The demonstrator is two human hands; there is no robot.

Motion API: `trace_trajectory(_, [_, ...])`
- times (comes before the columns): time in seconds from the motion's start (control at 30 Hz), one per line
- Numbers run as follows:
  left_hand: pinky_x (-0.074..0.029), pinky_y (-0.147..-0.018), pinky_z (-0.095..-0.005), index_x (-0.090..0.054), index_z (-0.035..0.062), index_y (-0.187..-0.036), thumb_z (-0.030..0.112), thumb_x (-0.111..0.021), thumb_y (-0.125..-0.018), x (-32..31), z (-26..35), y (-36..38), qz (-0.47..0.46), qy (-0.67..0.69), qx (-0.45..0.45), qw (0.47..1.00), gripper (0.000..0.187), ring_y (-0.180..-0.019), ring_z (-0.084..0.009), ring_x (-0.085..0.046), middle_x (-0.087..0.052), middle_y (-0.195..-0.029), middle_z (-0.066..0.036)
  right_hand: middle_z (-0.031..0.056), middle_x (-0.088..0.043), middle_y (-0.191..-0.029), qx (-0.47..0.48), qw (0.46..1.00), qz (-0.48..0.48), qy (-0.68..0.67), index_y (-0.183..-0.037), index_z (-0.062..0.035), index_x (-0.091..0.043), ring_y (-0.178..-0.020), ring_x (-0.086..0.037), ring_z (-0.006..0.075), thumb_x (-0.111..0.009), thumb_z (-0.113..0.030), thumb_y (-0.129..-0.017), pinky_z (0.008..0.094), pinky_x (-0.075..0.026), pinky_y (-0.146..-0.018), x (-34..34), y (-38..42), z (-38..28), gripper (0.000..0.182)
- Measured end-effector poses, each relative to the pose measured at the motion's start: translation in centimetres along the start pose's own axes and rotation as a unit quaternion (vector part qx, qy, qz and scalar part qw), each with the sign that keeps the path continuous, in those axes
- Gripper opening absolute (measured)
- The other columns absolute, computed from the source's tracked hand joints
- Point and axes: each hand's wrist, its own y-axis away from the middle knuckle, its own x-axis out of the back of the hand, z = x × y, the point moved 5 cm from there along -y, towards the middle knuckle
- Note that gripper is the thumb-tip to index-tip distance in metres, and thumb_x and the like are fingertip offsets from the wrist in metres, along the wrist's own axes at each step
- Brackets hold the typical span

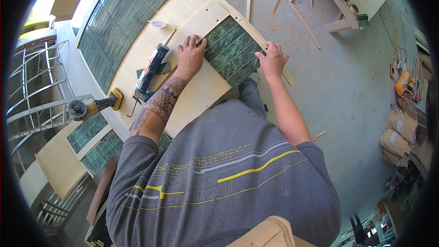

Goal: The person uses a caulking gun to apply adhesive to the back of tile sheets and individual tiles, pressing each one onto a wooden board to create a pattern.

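Note:
Green marble-look tile strips (232, 48) lie side by side in a recess of a pale wooden panel (196, 93). My left hand (191, 58) rests at their left edge, thumb and forefinger close together around a small dark bit I cannot make out. At the opposite edge my right hand (273, 61) has its thumb on the tile border and its fingers apart over the panel's wooden rim. Left of my left hand lies a blue caulking gun (152, 71) with a cartridge, its nozzle pointing up and away.
A larger tiled panel (130, 11) stretches along the far left. A yellow-and-black angle grinder (93, 106) lies at the table's left edge. A small white piece (157, 24) sits beyond the caulking gun. Wood offcuts (305, 25) litter the floor near a wooden bench (340, 7).

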Motion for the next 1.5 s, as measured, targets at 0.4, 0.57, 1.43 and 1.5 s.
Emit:
trace_trajectory(0.4, [-0.021, -0.127, -0.0575, -0.031, 0.0064, -0.163, 0.043, -0.064, -0.100, -1.4, 5.8, 0.2, 0.017, 0.048, -0.087, 0.995, 0.080, -0.157, -0.0422, -0.023, -0.027, -0.168, -0.024, 0.0056, -0.065, -0.128, -0.012, 1.000, 0.017, 0.007, -0.131, -0.0182, -0.063, -0.124, -0.063, 0.0305, -0.086, -0.034, -0.084, 0.0709, -0.028, -0.119, -0.1, 0.4, -0.1, 0.054])
trace_trajectory(0.57, [-0.017, -0.129, -0.0553, -0.027, 0.0129, -0.167, 0.062, -0.061, -0.097, -1.4, 7.3, 0.5, -0.031, 0.072, -0.079, 0.994, 0.092, -0.159, -0.0429, -0.019, -0.019, -0.171, -0.025, 0.0056, -0.065, -0.128, -0.014, 1.000, 0.018, 0.010, -0.131, -0.0187, -0.062, -0.124, -0.063, 0.0301, -0.085, -0.034, -0.084, 0.0712, -0.029, -0.118, -0.2, 0.5, 0.1, 0.054])
trace_trajectory(1.43, [-0.005, -0.113, -0.0847, -0.018, 0.0090, -0.168, 0.070, -0.054, -0.096, -2.1, 10.1, -0.4, -0.063, 0.049, 0.041, 0.996, 0.101, -0.161, -0.0447, -0.004, -0.006, -0.174, -0.026, 0.0032, -0.069, -0.119, -0.134, 0.985, -0.055, -0.092, -0.114, -0.0154, -0.062, -0.119, -0.065, 0.0278, -0.085, -0.027, -0.082, 0.0684, -0.025, -0.121, -1.1, -2.0, 2.4, 0.042])
trace_trajectory(1.5, [-0.010, -0.112, -0.0855, -0.019, 0.0088, -0.167, 0.068, -0.055, -0.097, -2.2, 10.1, -0.5, -0.065, 0.036, 0.049, 0.996, 0.099, -0.160, -0.0469, -0.006, -0.009, -0.172, -0.028, 0.0032, -0.069, -0.118, -0.137, 0.985, -0.054, -0.091, -0.114, -0.0152, -0.062, -0.118, -0.065, 0.0277, -0.085, -0.027, -0.082, 0.0679, -0.025, -0.121, -1.0, -2.5, 2.0, 0.042])
